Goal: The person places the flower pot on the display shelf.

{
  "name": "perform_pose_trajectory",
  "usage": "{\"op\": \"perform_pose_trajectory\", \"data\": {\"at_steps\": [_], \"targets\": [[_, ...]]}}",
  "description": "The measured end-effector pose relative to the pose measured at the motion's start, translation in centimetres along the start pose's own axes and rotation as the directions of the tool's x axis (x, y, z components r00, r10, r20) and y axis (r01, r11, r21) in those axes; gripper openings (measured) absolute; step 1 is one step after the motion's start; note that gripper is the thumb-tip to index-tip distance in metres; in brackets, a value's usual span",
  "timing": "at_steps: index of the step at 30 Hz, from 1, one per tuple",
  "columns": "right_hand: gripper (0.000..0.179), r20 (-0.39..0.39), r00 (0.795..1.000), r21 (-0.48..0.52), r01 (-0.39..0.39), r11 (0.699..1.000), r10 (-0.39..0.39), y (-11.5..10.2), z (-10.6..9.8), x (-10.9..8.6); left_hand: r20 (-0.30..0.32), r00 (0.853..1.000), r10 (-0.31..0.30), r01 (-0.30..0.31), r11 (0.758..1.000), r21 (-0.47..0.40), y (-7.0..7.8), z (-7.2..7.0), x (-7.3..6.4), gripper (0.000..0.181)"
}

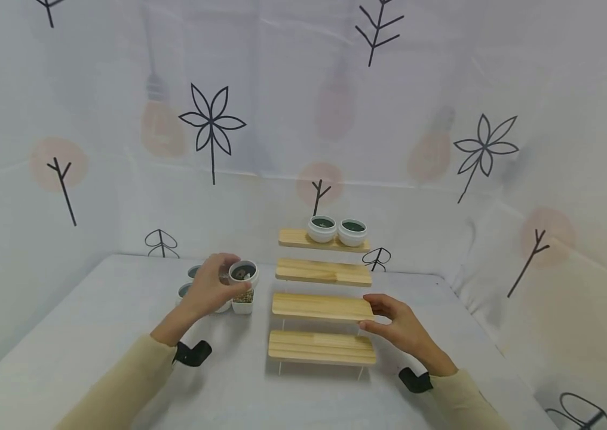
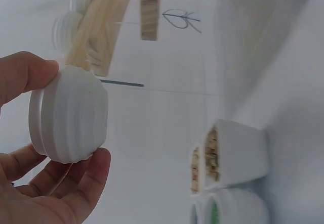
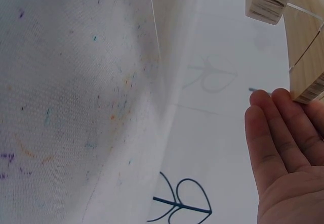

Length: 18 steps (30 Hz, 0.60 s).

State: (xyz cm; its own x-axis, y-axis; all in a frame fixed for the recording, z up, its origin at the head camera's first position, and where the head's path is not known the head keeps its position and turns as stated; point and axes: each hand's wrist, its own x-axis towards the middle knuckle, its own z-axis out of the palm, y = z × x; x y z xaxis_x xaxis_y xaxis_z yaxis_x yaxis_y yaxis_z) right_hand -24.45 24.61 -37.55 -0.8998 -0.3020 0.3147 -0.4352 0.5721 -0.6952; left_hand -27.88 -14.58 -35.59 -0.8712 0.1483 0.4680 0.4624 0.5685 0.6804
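Left of the wooden stand [image 1: 325,272], clustered pots [image 1: 184,291] stood partly hidden | nearer it, left hand [image 1: 211,286] held a white pot [image 1: 244,273] between thumb and fingers | on its top tier, two round planters [image 1: 322,230] stood | at its right end, right hand [image 1: 399,327] gripped a lower shelf [image 1: 322,306].

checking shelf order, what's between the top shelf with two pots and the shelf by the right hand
In the head view, one wooden shelf lies between the top shelf and the lower shelf by the right hand. It holds no pot.
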Motion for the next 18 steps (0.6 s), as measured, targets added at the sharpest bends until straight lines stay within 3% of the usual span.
{"op": "perform_pose_trajectory", "data": {"at_steps": [10, 18], "targets": [[0.055, -0.001, 1.0, 0.01, 0.007, 1.0, -0.007, -0.1, 0.0, 0.0, 0.019, 0.994, 0.106, -0.105, 0.994, -0.039, 3.1, -0.2, 3.4, 0.057], [0.055, -0.002, 1.0, 0.021, 0.015, 1.0, -0.015, 0.1, 0.0, -0.1, 0.038, 0.987, 0.154, -0.152, 0.987, -0.049, 4.7, 0.2, 6.4, 0.053]]}}
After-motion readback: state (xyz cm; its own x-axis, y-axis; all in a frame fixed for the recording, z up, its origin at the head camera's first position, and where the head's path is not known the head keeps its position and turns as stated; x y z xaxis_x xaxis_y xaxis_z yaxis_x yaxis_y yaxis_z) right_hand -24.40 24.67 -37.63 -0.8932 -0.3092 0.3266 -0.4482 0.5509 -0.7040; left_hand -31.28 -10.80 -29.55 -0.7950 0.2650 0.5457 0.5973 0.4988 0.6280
